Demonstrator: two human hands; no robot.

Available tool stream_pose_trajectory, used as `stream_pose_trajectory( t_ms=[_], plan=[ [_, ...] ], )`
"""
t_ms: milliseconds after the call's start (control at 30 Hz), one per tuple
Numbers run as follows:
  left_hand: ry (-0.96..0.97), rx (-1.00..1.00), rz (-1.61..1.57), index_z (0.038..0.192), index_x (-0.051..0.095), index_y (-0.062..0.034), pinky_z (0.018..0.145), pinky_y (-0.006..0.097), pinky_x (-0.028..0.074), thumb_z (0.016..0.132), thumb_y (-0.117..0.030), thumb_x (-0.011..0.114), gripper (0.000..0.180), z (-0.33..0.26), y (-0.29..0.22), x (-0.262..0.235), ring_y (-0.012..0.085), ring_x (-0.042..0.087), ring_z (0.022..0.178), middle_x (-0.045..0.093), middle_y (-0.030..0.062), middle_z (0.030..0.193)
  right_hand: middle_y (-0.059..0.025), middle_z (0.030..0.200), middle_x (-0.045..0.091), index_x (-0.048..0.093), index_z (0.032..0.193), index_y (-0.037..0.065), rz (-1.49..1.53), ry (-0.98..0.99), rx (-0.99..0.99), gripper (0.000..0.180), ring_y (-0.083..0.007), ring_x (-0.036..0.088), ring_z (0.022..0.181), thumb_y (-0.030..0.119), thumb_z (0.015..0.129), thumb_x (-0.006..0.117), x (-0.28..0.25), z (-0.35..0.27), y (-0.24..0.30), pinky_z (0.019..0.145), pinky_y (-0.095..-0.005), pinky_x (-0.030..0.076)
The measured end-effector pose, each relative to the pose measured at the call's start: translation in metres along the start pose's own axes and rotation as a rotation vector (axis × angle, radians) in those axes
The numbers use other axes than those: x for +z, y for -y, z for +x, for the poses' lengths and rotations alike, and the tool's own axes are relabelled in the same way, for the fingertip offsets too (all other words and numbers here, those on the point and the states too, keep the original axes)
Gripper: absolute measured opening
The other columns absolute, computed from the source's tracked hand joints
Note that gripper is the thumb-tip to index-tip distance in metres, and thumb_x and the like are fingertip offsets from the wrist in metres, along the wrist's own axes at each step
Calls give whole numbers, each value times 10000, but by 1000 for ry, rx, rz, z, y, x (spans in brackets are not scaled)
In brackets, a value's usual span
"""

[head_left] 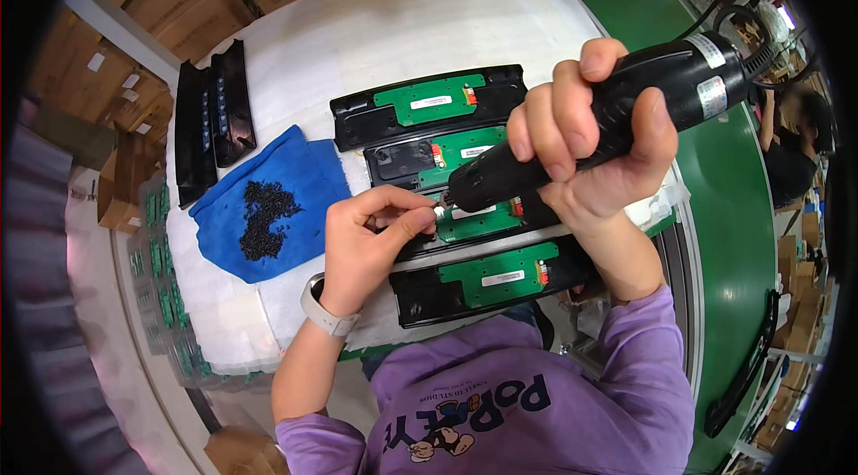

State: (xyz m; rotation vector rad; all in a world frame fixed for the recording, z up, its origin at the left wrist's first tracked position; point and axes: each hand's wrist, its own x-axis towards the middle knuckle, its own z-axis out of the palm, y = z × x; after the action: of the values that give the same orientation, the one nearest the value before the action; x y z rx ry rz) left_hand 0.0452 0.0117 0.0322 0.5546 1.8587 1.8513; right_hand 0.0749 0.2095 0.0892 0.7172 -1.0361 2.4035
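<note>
Black plastic fills the right hand (590, 131), which is wrapped tight around the barrel of a black electric screwdriver (599, 122), fingers curled over the top and thumb pressed along the near side; the tool slants down to the left, and its tip meets the third tray (483, 218) just beside the left hand's fingertips. The left hand (366, 243) rests on that same tray with thumb and forefinger pinched together at the driver's tip, though whatever small part they grip is too tiny to make out; a white wristwatch (323, 310) sits on that wrist. Four long black trays lie side by side on the white table (375, 19), each carrying a green circuit board (500, 271); the worked one is third from the far end, partly hidden under both hands. To the left, a blue cloth (295, 171) lies on the table with a heap of small black screws (264, 218) on it. Beyond the cloth, two more black housings (210, 113) lie stacked near the table's far left edge. Purple sleeves (643, 359) cover the person's upper arms at the lower edge, and a green conveyor belt (733, 207) runs along the right.
</note>
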Motion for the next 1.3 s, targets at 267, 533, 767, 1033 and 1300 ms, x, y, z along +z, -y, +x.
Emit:
stream_pose_trajectory(
  t_ms=[267,533,767,1033,1300],
  plan=[
    [-8,9,8,844,650,32,611,183,479,781,-12,645,77,-2,2,-3,88,617,675,655,69,742,-31,582,459,449,1035,45,-2,13,-5,333,-133,427,411,343,890,419,0,-2,-3,491,-321,414],
    [20,-16,-11,828,650,35,615,190,484,765,-4,658,75,-1,3,-5,102,628,685,658,74,758,-26,582,456,463,1020,48,2,-30,-7,319,-134,431,414,336,892,410,3,0,0,505,-327,420],
    [0,-8,-15,823,646,36,619,195,489,758,-2,667,78,-1,3,-5,106,630,687,655,71,753,-27,577,451,463,1003,52,-19,-54,13,289,-139,433,418,313,891,408,6,0,-3,503,-327,421],
    [-36,-26,-142,883,635,26,595,180,466,714,6,698,182,0,6,-14,84,598,668,643,52,769,-28,561,444,475,946,55,2,-151,108,253,-142,432,423,296,881,430,14,16,-15,502,-320,415],
    [-532,349,1273,923,638,-18,667,338,454,690,-198,712,303,-17,-20,-73,264,556,787,582,102,808,-45,512,433,445,907,-7,-351,96,405,244,-127,401,380,185,801,551,11,20,-45,419,-270,369]
  ],
)
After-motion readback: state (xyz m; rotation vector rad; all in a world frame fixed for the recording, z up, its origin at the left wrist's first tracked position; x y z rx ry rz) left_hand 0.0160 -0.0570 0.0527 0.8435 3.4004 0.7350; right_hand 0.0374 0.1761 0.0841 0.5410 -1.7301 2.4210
